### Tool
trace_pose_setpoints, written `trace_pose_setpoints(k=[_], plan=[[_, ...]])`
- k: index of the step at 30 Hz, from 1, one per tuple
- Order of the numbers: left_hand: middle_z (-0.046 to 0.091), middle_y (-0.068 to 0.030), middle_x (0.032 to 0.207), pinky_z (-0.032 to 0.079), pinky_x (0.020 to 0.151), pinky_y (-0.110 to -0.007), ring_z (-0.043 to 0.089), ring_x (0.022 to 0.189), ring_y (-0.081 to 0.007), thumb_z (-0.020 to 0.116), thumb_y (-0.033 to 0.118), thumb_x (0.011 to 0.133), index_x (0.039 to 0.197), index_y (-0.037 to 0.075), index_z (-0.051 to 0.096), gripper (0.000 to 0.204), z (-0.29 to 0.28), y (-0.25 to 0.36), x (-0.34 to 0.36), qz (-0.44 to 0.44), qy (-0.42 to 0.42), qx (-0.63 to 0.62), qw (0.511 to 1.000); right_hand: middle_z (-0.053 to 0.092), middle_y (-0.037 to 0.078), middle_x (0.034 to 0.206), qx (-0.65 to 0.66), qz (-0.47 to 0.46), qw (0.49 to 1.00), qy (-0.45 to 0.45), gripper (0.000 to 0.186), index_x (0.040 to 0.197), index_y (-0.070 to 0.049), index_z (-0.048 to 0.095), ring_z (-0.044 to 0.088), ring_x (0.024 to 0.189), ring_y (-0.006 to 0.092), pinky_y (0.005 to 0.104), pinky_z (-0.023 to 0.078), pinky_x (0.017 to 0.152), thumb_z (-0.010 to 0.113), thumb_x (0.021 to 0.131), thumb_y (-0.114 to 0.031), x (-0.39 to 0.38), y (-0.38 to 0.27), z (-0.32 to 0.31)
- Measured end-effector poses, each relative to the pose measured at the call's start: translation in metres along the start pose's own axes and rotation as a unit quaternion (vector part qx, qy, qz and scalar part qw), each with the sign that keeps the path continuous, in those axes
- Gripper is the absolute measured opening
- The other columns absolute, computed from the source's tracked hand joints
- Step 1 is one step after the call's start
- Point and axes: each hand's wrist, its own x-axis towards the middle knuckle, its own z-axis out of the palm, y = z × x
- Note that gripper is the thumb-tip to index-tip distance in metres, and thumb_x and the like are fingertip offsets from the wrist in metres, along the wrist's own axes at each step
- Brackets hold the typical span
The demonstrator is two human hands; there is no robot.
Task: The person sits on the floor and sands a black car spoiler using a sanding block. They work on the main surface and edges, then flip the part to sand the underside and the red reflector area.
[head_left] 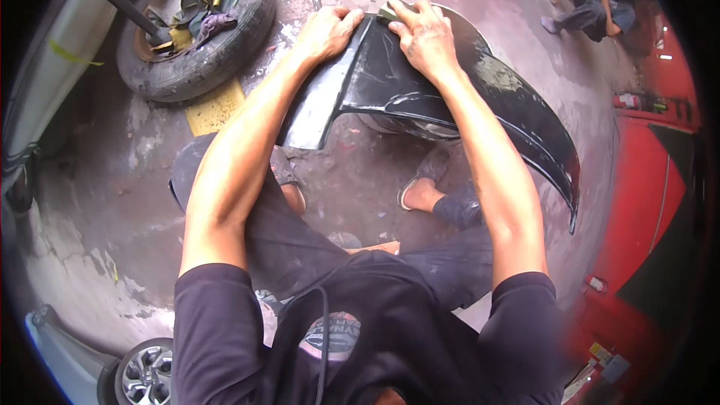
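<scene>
A black car fender lies in front of me, scuffed pale in patches, its wheel-arch curve sweeping down to the right. My left hand is closed over the far edge at the fender's left end, beside a pale sanded strip. Against the same far edge, my right hand grips a small olive-grey sanding block, partly hidden by the fingers. Beneath the panel shows part of a rounded, light-coloured support; the fender hides most of it.
At the far left, a tire holds scraps of paper and rags, with a yellow sheet beside it. A person sits at the far right. Red car panels line the right side. A car wheel is at lower left.
</scene>
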Motion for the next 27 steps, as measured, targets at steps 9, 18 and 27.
trace_pose_setpoints(k=[9, 18, 27], plan=[[0.075, -0.0235, 0.123, 0.052, 0.104, -0.045, 0.071, 0.119, -0.0379, 0.056, 0.051, 0.105, 0.130, 0.006, 0.074, 0.055, 0.000, 0.001, 0.000, -0.005, 0.000, 0.007, 1.000, 0.066, 0.016, 0.125, 0.097, -0.024, 0.994, -0.042, 0.049, 0.136, -0.022, 0.074, 0.062, 0.112, 0.0327, 0.0463, 0.049, 0.094, 0.080, 0.087, -0.019, -0.085, 0.006, -0.063], [0.075, -0.0237, 0.123, 0.053, 0.103, -0.043, 0.072, 0.117, -0.0337, 0.057, 0.053, 0.106, 0.133, 0.003, 0.072, 0.060, -0.002, -0.008, 0.007, 0.002, -0.009, 0.016, 1.000, 0.066, 0.020, 0.133, 0.104, -0.086, 0.990, -0.041, 0.049, 0.138, -0.025, 0.072, 0.063, 0.121, 0.0382, 0.0491, 0.051, 0.103, 0.080, 0.090, -0.023, -0.076, 0.015, -0.047], [0.076, -0.0219, 0.123, 0.053, 0.103, -0.041, 0.073, 0.117, -0.0324, 0.058, 0.055, 0.106, 0.134, 0.004, 0.072, 0.060, -0.002, -0.004, 0.016, 0.004, -0.014, 0.025, 1.000, 0.067, 0.018, 0.128, 0.141, -0.116, 0.982, -0.039, 0.044, 0.131, -0.022, 0.076, 0.064, 0.115, 0.0348, 0.0470, 0.051, 0.100, 0.081, 0.087, -0.021, -0.070, -0.036, -0.046]])
